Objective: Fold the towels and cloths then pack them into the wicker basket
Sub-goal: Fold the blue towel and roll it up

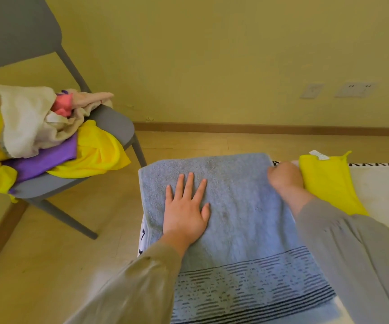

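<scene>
the blue towel [235,218] lies spread on a white surface [387,195], the left hand [186,206] pressing flat on it with straight fingers, the right hand [284,176] curled at its far right corner, too blurred to tell if it pinches the edge, just beside a yellow cloth [329,181].

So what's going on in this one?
A person works a blue towel on a white surface. The left hand presses flat on it. The right hand is curled at its far right corner, grip hidden. A yellow cloth lies beside it, and a cloth pile waits on the grey chair.
</scene>
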The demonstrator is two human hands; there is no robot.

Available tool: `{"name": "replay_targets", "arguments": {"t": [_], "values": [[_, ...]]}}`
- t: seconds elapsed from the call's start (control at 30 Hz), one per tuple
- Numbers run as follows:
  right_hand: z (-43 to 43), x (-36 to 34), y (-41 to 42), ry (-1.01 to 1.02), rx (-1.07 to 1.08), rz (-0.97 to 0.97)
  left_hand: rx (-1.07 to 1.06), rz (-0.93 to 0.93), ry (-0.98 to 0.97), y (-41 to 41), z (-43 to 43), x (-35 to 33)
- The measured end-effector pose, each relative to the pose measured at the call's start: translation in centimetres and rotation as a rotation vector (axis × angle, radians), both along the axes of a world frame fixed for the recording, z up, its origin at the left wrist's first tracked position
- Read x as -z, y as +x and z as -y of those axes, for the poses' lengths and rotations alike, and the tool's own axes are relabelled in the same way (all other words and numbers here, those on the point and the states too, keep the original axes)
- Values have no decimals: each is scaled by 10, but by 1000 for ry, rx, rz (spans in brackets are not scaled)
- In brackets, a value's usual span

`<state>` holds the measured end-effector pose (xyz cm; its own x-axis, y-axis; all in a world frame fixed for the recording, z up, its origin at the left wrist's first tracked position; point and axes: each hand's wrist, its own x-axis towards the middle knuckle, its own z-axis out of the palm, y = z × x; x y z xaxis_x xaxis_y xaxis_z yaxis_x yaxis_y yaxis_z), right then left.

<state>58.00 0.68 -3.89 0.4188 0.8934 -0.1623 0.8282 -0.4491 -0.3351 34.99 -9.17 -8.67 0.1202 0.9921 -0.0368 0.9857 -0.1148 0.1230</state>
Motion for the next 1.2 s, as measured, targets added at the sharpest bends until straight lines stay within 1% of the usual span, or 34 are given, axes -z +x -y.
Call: {"name": "replay_targets", "arguments": {"t": [0.07,0.17,0.2,0.3,0.33,0.37,0.4,0.43,0.47,0.53,0.6,0.67,0.73,0.8,0.97,1.03,1.13,1.2], "values": [[0,-1,0,19,-18,57,0,9,12,-1,-1,1],[2,2,-2,85,-15,200,2,23,5,0,-1,2],[4,4,-3,88,-23,216,7,37,-5,-1,-1,1],[6,6,-5,85,-29,155,56,78,26,-12,-5,-5],[6,5,-5,83,-15,128,48,105,74,-19,-6,-8],[6,3,-4,72,2,105,-5,147,128,-27,-7,-10],[6,2,-4,56,18,87,-107,209,165,-34,-8,-13],[7,0,-5,36,26,78,-253,285,168,-40,-10,-17],[7,-1,-5,16,30,73,-416,388,130,-45,-13,-20],[7,-5,-7,-20,16,86,-720,662,-14,-55,-23,-26],[7,-9,-9,-48,-18,140,-938,915,-152,-64,-31,-32],[8,-12,-10,-42,-38,184,-1058,1122,-222,-73,-33,-40],[9,-12,-8,-1,-41,167,-1031,1241,-227,-84,-31,-44],[10,-11,-5,69,-24,120,-927,1241,-178,-90,-31,-48],[8,-12,-3,249,43,-24,-763,872,44,-92,-52,-60],[2,-18,-5,299,46,-42,-706,812,133,-91,-67,-70],[-12,-25,-6,373,73,-93,-687,774,239,-87,-84,-81],[-15,-22,-8,343,63,-135,-642,698,248,-81,-87,-79]]}}
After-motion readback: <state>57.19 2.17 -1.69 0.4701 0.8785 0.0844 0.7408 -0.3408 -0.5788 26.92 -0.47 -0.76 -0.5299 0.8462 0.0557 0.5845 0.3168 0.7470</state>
